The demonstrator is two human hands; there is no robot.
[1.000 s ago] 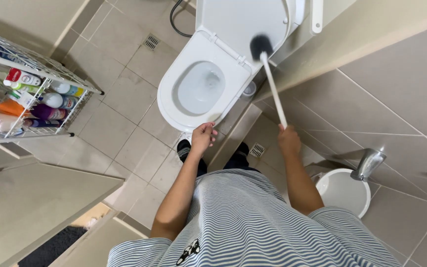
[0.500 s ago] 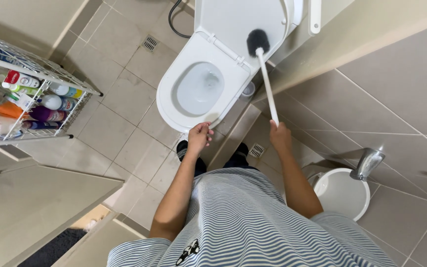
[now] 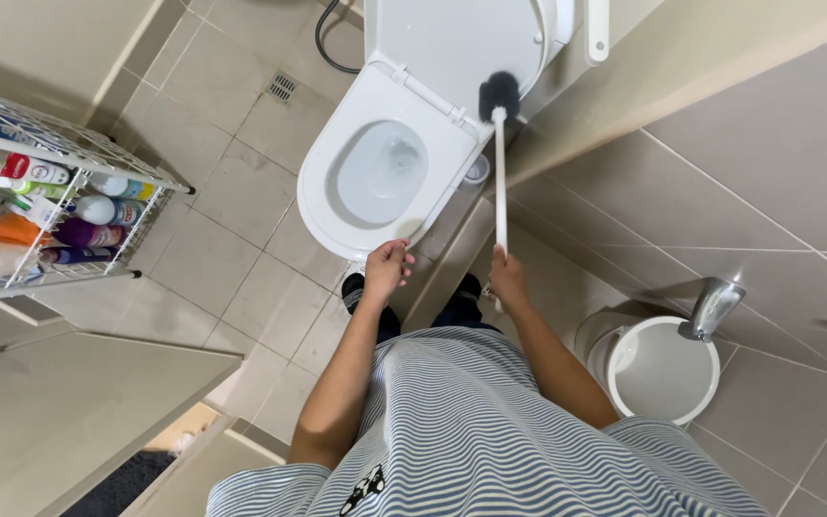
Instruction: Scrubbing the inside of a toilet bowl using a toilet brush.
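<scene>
Head view | toilet brush [image 3: 501,163]: white straight handle, black bristle head, upright | right hand [image 3: 507,278]: clamped on handle | left hand [image 3: 387,268]: fingers curled at toilet seat [image 3: 323,206] rim, grip unclear

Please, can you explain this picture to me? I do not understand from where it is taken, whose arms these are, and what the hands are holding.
There is no machine here. The picture comes from a camera worn on a person's head, looking straight down, so you see the person's own striped shirt and both arms. The left hand touches the front edge of the white toilet seat. The right hand grips the handle of a white toilet brush, whose dark head is raised beside the toilet seat's hinge. The toilet lid stands open. The floor is tiled, with a small drain. At the left stands a wire rack with bottles and tubes. At the right is a white bucket under a metal tap.
</scene>
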